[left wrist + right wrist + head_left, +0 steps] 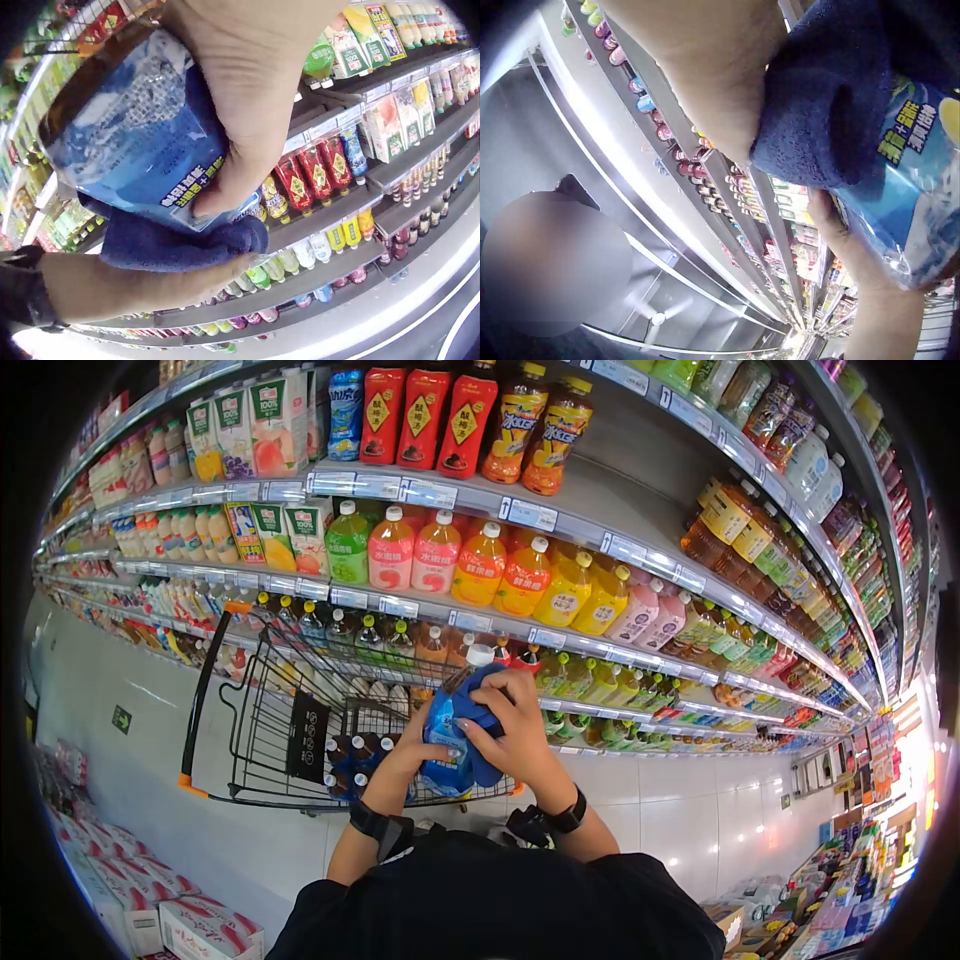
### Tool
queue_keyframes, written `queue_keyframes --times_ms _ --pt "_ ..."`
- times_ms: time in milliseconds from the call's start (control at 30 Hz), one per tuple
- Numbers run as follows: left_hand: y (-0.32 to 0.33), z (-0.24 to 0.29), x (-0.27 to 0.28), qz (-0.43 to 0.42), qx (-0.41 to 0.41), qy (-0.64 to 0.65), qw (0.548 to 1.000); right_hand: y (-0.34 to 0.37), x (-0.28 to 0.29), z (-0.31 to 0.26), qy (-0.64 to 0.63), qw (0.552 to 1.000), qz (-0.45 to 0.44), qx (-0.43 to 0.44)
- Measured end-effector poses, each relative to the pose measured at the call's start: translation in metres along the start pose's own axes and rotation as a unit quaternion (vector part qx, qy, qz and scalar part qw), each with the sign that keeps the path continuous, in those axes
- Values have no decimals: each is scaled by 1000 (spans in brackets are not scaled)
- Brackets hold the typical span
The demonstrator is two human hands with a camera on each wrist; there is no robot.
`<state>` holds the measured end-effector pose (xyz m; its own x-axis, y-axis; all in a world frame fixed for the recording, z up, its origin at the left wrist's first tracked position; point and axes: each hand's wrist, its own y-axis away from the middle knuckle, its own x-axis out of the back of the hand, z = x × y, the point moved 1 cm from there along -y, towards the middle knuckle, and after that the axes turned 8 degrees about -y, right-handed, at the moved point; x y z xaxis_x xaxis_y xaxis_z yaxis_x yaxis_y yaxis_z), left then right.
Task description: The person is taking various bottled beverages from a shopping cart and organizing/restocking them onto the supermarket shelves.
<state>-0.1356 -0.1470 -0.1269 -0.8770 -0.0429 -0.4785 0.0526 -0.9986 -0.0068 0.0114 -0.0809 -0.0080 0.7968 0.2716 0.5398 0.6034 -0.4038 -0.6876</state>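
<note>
In the head view, a large bottle with a blue label [440, 745] and a white cap is held in front of the body, tilted. My left hand [408, 752] grips its side, the thumb lying across the label. My right hand [518, 725] holds a dark blue cloth [486, 760] against the bottle's other side. Close up in the left wrist view, the cloth [169, 244] lies along the printed label [142, 142]. The right wrist view shows the bunched cloth [817, 112] under the right hand [712, 75], with the left hand [851, 251] around the bottle.
A black wire shopping cart [308, 732] stands at left, holding a pack of dark bottles [352, 765]. Beyond it run shelves [620, 540] of drink bottles and juice cartons [278, 430]. Stacked boxes [208, 926] sit on the floor at lower left.
</note>
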Motion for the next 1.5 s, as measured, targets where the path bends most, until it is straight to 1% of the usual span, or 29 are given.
queue_keyframes --times_ms 67,100,200,233,267,300,333,367,467,500,567,600,633,733,767,867,900,933,1000,1100,1200,1233,1300,1333,1367,1400,1433,1467,1500 --pt "-2 -10 -2 -27 -25 29 999 10 -1 4 -4 999 23 -23" --pt "1 -15 2 -5 -11 -12 1000 14 -1 5 -18 997 60 -39" --pt "12 5 -16 9 44 -7 999 29 1 36 -71 978 119 -156" --pt "14 4 -20 20 52 18 998 29 5 41 -45 975 117 -182" --pt "19 9 -27 29 76 35 996 35 4 47 -139 952 142 -233" --pt "24 18 -35 38 99 51 993 42 1 56 -230 918 166 -278" --pt "27 22 -40 47 123 67 989 49 -2 66 -319 872 188 -320" --pt "27 21 -40 16 130 72 989 58 -7 75 -430 803 222 -349" --pt "24 22 -49 -73 114 8 991 57 -3 67 -562 688 251 -385" --pt "26 19 -48 -68 115 19 991 58 3 64 -590 656 243 -403" --pt "29 -12 -31 -67 177 63 980 61 7 67 -560 692 203 -409" --pt "29 -15 -29 -68 208 85 972 61 9 69 -544 709 183 -411" --pt "34 -12 -38 -53 182 82 978 60 10 68 -560 710 163 -395" --pt "30 -45 -22 -89 190 139 968 83 -8 109 -523 695 239 -432" --pt "27 -61 -11 -113 197 140 964 78 -4 104 -488 708 217 -462" --pt "30 -50 -18 -31 196 157 968 99 -18 133 -359 711 323 -510" --pt "32 -55 -16 44 200 131 970 100 -18 133 -352 708 326 -518" --pt "32 -58 -13 71 202 140 967 97 -10 112 -265 703 359 -554" --pt "31 -59 -7 68 193 206 957 122 -19 144 -405 594 442 -536" --pt "34 -54 2 60 191 284 938 127 -12 153 -494 565 420 -511" --pt "42 -49 12 71 179 293 936 130 -16 165 -504 584 379 -511" --pt "45 -48 14 80 166 275 944 125 -17 164 -525 572 354 -521" --pt "51 -45 15 98 141 236 956 106 -19 153 -566 560 350 -493" --pt "53 -41 12 118 152 241 951 99 -21 149 -586 554 348 -478" --pt "56 -35 8 137 163 246 946 99 -19 153 -631 535 330 -454" --pt "58 -31 5 155 174 250 940 102 -18 159 -526 604 368 -471" --pt "58 -32 6 140 176 242 944 104 -18 167 -412 663 400 -480" --pt "58 -34 10 124 178 232 948 107 -17 172 -291 711 424 -480" --pt "58 -35 14 107 179 223 952 112 -10 173 -30 820 322 -472"
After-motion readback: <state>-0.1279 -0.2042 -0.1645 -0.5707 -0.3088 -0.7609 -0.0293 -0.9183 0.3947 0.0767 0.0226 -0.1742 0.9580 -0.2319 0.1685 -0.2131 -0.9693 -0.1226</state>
